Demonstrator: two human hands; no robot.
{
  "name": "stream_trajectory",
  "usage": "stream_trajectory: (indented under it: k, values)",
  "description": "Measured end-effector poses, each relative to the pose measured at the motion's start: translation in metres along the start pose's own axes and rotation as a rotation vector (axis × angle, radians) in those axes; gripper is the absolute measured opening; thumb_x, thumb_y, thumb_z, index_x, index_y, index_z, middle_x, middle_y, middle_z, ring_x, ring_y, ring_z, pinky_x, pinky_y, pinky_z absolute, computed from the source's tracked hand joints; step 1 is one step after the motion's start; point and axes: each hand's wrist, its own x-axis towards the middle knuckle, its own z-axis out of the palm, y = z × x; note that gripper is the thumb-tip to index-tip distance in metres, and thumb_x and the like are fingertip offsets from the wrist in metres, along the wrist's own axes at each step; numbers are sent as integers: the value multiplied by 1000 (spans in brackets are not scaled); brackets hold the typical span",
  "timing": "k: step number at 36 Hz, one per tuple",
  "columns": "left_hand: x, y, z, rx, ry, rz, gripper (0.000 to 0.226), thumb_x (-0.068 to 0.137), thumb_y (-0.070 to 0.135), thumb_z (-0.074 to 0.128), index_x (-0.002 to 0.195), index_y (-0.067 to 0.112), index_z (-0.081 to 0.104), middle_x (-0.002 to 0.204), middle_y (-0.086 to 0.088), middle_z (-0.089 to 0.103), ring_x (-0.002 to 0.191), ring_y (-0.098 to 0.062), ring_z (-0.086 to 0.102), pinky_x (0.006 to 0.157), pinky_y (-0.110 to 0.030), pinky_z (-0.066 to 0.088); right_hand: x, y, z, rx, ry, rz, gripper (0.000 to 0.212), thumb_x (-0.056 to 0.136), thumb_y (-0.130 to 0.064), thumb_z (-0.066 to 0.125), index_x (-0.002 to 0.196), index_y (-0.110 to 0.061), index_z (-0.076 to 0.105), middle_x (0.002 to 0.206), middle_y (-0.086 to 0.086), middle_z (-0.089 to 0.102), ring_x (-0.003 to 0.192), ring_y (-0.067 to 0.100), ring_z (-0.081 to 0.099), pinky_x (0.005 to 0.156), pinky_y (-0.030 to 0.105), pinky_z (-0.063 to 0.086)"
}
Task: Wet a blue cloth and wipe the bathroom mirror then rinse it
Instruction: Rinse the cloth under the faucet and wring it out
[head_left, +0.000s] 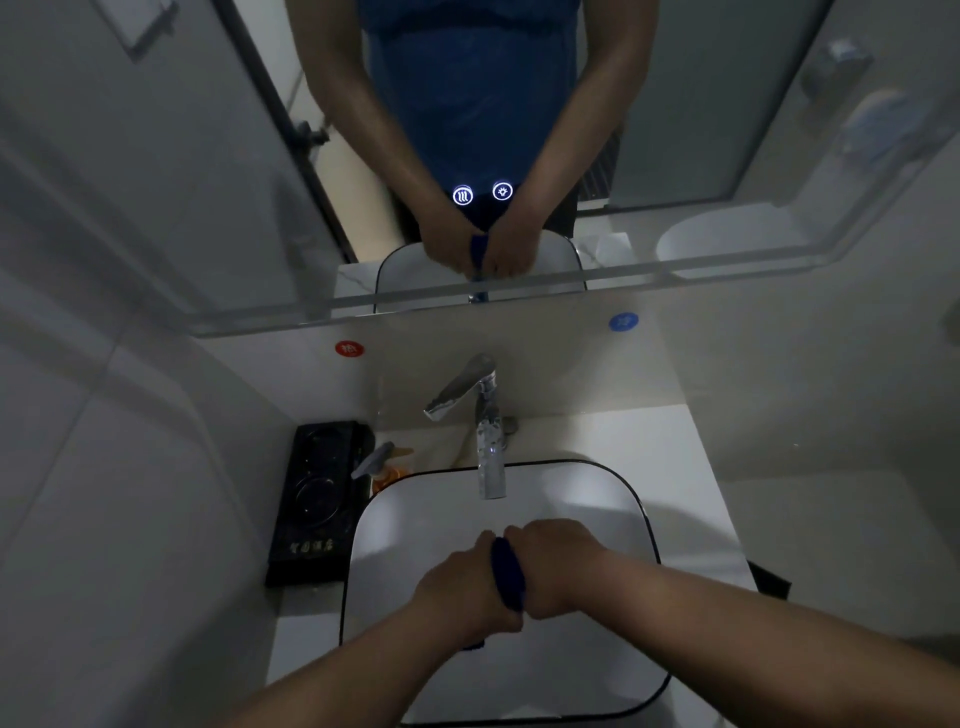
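Note:
A dark blue cloth (508, 571) is bunched into a tight roll between both my hands, held over the white square basin (410, 525). My left hand (462, 587) grips its left side and my right hand (556, 566) grips its right side, knuckles nearly touching. A small end of the cloth hangs below my left wrist. The chrome faucet (488, 441) stands just beyond my hands; no water stream shows from its spout. The wall mirror (208, 182) above reflects my arms and the cloth.
A black tray (311, 499) and a pump bottle (384, 467) sit left of the basin on the white counter (675, 467). Red (349, 348) and blue (623, 321) round stickers mark the backsplash. Two lit touch icons (482, 193) glow on the mirror.

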Motion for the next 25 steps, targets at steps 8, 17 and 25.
stream_trajectory:
  k: [8,17,25]
  values:
    - [8,7,18,224,292,93,65,80,52,73,133,35,40,100,2,74,88,-24,74,62,-32,41,11,19,-13,386,-349,219,43,44,-29,80,83,-11,82,73,2,80,64,19,74,62,28,58]
    - [14,-2,21,149,242,41,46,83,43,65,125,33,50,99,6,71,81,-17,66,64,-32,49,2,23,2,600,-222,214,77,75,-27,84,144,-25,50,122,7,65,99,23,68,80,34,58]
    - [11,-2,-14,-680,-217,-322,35,66,32,82,95,13,75,76,-1,77,67,-17,71,67,-28,59,-32,14,60,165,495,-76,111,82,-29,73,172,-34,9,175,12,22,161,36,23,132,47,22]
